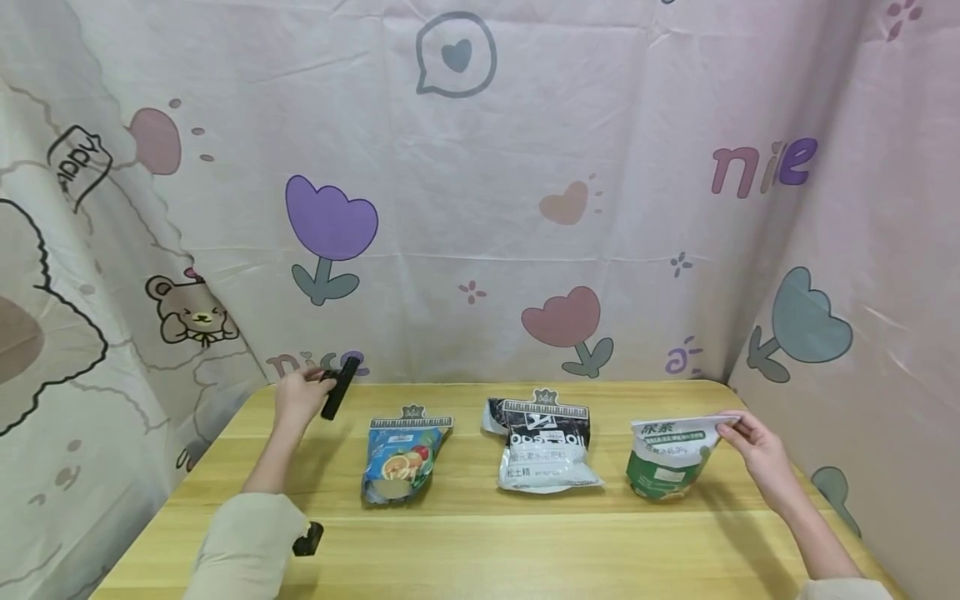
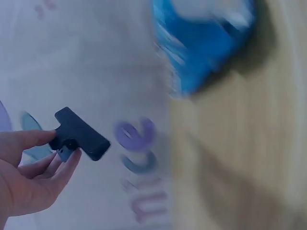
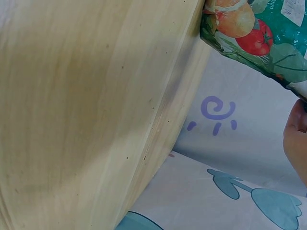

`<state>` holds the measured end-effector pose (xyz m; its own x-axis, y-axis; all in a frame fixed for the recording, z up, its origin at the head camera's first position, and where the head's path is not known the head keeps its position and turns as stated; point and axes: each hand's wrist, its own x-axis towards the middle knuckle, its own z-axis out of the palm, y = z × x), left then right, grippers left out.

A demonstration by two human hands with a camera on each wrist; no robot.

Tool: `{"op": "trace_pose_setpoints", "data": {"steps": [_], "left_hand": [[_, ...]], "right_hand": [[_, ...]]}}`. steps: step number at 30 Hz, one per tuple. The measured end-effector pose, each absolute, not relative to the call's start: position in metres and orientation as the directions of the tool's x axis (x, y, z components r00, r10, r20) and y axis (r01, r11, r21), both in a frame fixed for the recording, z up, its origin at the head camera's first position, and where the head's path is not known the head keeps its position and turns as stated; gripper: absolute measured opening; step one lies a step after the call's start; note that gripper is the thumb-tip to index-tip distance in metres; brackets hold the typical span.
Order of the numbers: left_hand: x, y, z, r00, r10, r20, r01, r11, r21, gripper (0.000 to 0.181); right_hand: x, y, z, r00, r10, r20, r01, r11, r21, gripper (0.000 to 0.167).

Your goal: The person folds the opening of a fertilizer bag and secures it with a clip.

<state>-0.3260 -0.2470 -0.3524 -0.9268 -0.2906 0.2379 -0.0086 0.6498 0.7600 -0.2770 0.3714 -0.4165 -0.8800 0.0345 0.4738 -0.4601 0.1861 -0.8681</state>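
Observation:
My left hand (image 1: 300,398) pinches a black bag clip (image 1: 341,388) between thumb and fingers, raised above the table's far left part. Up close in the left wrist view, the clip (image 2: 82,133) has a wide flat bar. On the right, my right hand (image 1: 763,457) grips the top right corner of a green and white pouch (image 1: 663,471), whose top edge is pulled out straight. Fruit and a tomato are printed on this pouch (image 3: 288,43) in the right wrist view, where only part of the hand (image 3: 296,143) shows.
A blue pouch (image 1: 401,458) with a clip (image 1: 412,418) along its top stands left of centre. Mid-table is a black and white pouch (image 1: 546,467), also topped by a clip (image 1: 545,407). Printed cloth (image 1: 465,167) surrounds the wooden table (image 1: 480,550) at the back and sides.

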Motion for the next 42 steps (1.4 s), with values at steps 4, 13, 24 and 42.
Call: {"op": "trace_pose_setpoints", "data": {"steps": [4,13,24,42], "left_hand": [[-0.323,-0.22,-0.334,-0.953,-0.204,0.224,0.067,0.578,0.813,0.042],[-0.32,-0.149,-0.319,-0.985,-0.005,0.171,0.165,0.242,0.956,0.037],[-0.31,-0.062,-0.318,-0.979,0.194,0.064,0.059,-0.032,0.998,0.037],[-0.296,0.047,-0.309,-0.952,0.199,0.233,0.275,0.224,0.935,0.03]], "right_hand": [[-0.277,0.371,-0.417,-0.88,0.037,0.474,-0.462,0.169,-0.87,0.018],[-0.278,0.371,-0.416,-0.877,0.033,0.479,-0.467,0.178,-0.866,0.018],[-0.278,0.371,-0.415,-0.879,0.038,0.476,-0.462,0.179,-0.868,0.02],[-0.275,0.371,-0.416,-0.883,0.033,0.468,-0.452,0.208,-0.868,0.013]]}}
